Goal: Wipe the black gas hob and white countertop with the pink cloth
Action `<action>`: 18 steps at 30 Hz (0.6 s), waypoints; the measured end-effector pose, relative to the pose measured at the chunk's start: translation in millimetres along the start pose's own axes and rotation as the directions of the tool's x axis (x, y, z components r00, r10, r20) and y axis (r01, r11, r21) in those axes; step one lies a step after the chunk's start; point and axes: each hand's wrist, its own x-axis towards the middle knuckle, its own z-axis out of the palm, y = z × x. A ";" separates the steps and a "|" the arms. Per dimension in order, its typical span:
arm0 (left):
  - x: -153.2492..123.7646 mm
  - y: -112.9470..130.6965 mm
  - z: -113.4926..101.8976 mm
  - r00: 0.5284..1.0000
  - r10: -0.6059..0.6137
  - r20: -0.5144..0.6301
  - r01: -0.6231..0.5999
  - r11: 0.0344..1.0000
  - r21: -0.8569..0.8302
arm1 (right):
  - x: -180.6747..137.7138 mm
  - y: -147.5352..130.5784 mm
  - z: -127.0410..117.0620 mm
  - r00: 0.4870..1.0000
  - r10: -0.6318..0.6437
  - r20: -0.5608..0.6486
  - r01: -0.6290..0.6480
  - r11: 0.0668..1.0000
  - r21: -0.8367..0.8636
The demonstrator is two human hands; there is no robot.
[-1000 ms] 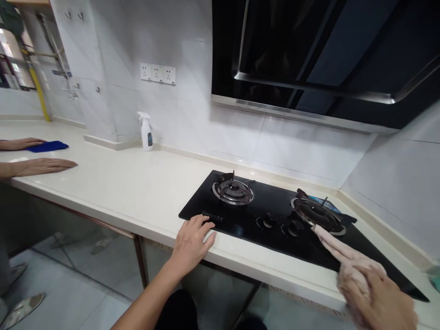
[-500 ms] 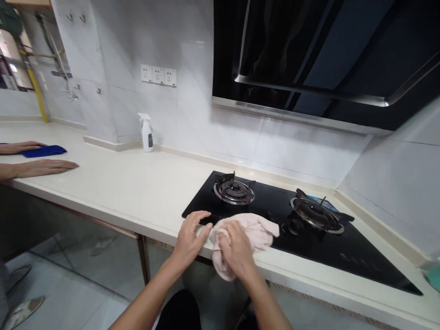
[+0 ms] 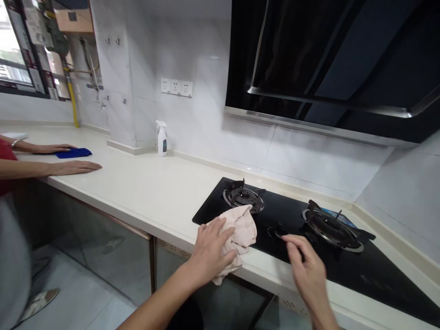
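A pale pink cleaning cloth [image 3: 244, 225] lies bunched over the front left of the black gas cooktop [image 3: 343, 268], and part of it hangs past the counter's front edge. My left hand [image 3: 213, 250] is on the cloth, its fingers curved over it. To the right, my right hand [image 3: 307, 263] is off the cloth, above the cooktop's front edge. Its thumb and index fingertips are close together in a pinch beside a black control knob [image 3: 276, 230]. Whatever is between those fingertips, if anything, is too small to make out.
Two burners with pan supports, a left burner [image 3: 244, 196] and a right burner [image 3: 333, 227], stand behind my hands. A range hood [image 3: 319, 59] overhangs them. A white spray bottle [image 3: 162, 140] stands by the wall. Another person's hands [image 3: 74, 168] rest at the left, near a blue cloth [image 3: 74, 153].
My right hand has let go of the cloth and moved right, beside the knob. My left hand has come onto the cloth. The view has shifted leftward.
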 end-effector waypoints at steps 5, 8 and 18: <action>41.7 14.4 9.1 0.972 -0.078 0.220 0.064 0.995 0.073 | -3.4 76.6 -71.4 0.956 0.274 -0.101 -0.292 0.892 -0.346; 57.9 23.5 19.3 0.974 -0.043 0.220 0.026 0.996 0.081 | -7.5 105.1 -79.5 0.951 0.311 -0.003 -0.264 0.805 -0.532; 55.7 40.8 38.6 0.952 0.230 0.201 -0.232 0.973 -0.014 | -9.9 125.6 -85.9 0.950 0.270 0.159 -0.115 0.773 -0.623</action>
